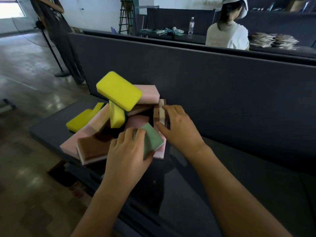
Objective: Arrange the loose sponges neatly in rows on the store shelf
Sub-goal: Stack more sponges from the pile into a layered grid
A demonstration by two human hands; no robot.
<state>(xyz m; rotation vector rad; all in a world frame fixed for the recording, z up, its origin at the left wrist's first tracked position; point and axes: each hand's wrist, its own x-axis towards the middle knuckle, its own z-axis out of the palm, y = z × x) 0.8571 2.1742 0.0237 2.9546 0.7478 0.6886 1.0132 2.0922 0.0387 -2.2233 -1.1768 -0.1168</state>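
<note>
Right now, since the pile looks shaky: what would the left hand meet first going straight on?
The left hand, gripping the green sponge, would probably meet the pink sponge just ahead; depth is unclear.

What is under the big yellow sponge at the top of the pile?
The top yellow sponge rests on a pink sponge and a yellow sponge standing on edge. Whatever lies deeper beneath is covered.

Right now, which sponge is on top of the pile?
The yellow sponge showing its broad face, highest of all, overlapping the pink sponge at the back.
</note>
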